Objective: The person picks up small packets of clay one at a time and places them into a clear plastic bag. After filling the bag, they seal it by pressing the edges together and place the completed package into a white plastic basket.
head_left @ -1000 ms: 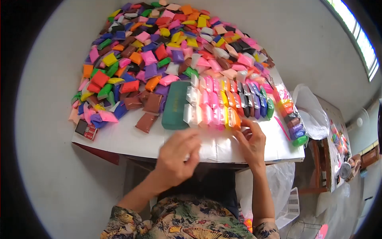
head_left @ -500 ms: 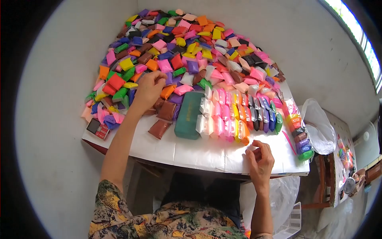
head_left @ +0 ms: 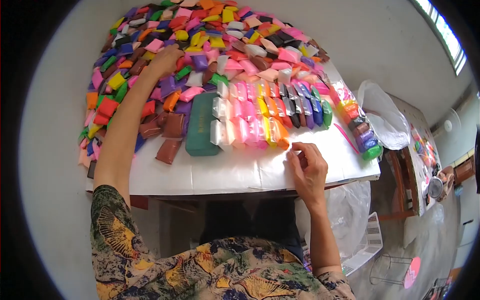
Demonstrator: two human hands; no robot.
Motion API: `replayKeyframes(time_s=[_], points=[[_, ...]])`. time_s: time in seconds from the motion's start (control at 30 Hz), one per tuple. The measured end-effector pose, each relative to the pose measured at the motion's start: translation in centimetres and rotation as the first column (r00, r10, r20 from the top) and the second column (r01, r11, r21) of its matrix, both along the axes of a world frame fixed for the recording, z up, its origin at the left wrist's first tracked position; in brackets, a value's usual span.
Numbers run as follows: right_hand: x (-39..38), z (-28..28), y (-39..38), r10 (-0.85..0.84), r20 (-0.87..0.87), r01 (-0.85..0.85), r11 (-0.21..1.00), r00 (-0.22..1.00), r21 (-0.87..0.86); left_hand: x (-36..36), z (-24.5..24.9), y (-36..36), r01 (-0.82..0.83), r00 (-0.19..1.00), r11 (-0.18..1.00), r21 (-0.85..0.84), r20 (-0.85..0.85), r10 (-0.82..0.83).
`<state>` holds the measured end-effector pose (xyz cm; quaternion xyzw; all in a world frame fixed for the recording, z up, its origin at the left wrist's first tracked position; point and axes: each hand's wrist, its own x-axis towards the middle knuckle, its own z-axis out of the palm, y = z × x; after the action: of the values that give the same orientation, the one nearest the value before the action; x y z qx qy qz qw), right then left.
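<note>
My left hand (head_left: 166, 62) reaches far into a heap of small plastic-wrapped packets in many colours; its fingers point down among them and are mostly hidden. My right hand (head_left: 310, 170) hovers by the table's front, fingers loosely curled with a gap between thumb and forefinger, nothing visible in it. Close to its fingertips lies an orange packet (head_left: 283, 143), at the near end of a column. Packets stand in neat colour-sorted rows, from a clear-white packet (head_left: 218, 132) on the left to a green packet (head_left: 327, 114) on the right. A dark green box (head_left: 202, 125) borders the rows.
Brown packets (head_left: 168, 151) lie left of the box. A filled clear strip of packets (head_left: 361, 131) lies along the table's right side, beside a clear plastic bag (head_left: 382, 117). A white basket (head_left: 364, 245) stands below the white tabletop (head_left: 240, 175).
The view has shifted, so the table sits higher and further left. My left hand has reached deeper into the heap. My right hand stays near the orange packet.
</note>
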<state>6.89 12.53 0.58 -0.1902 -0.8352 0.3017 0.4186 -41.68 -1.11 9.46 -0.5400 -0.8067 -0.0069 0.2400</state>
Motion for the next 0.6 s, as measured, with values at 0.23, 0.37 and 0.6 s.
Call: replayKeyframes(time_s=[0.23, 0.37, 0.6], points=[[0.0, -0.3, 0.1, 0.017, -0.015, -0.016, 1.000, 1.000, 0.019, 1.7, 1.3, -2.7, -0.041, 0.979, 0.999, -0.012, -0.199, 0.038], [0.3, -0.7, 0.4, -0.037, -0.173, 0.000, 0.978, 0.984, -0.210, 6.0, 4.0, -3.2, -0.036, 0.964, 0.986, 0.163, -0.256, 0.077], [2.2, 1.1, -0.1, 0.223, -0.505, -0.315, 0.944, 0.834, -0.102, 32.4, 1.4, -2.7, 0.415, 0.900, 0.734, 0.538, -0.125, -0.418]])
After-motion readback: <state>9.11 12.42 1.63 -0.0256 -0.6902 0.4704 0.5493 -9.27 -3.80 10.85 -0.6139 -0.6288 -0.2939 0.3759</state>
